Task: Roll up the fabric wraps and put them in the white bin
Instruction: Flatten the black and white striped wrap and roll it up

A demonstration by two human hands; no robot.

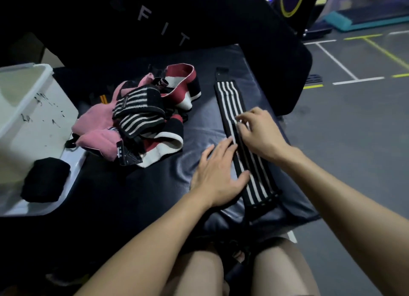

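Both hands lay flat and loose, left hand (218, 176) and right hand (261, 134), smoothing the long black-and-white striped fabric wrap (241, 138) on the dark padded bench (155, 185), gripping nothing. Rolling from one end seemed next.

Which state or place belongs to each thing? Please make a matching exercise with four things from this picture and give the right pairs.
Things:
1. striped wrap
2. white bin
3. pile of wraps
4. black roll

Places or states:
A. tangled heap in the middle of the black mat
B. stands at the left edge
C. lies on the white lid in front of the bin
D. stretched out flat under the left hand and right hand

Pairs: 1-D, 2-B, 3-A, 4-C
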